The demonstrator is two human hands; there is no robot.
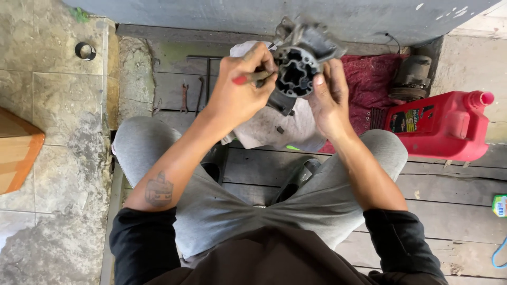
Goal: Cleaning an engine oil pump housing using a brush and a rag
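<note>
Between both hands [285, 92], metal housing [298, 66]

Metal housing [301, 66] held between both hands, above cloth [274, 126] on plank floor [449, 184]; jug [443, 124] right, wrenches [185, 97] left.

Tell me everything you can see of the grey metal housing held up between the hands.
The grey metal housing looks like cast metal, dirty and dark with grime. Its round open end faces the camera, showing a lobed inner cavity; lugs stick out at the top. It is held in the air above a stained white cloth. The right hand grips its right side, while the left hand holds a red-tipped tool against its rim.
</note>
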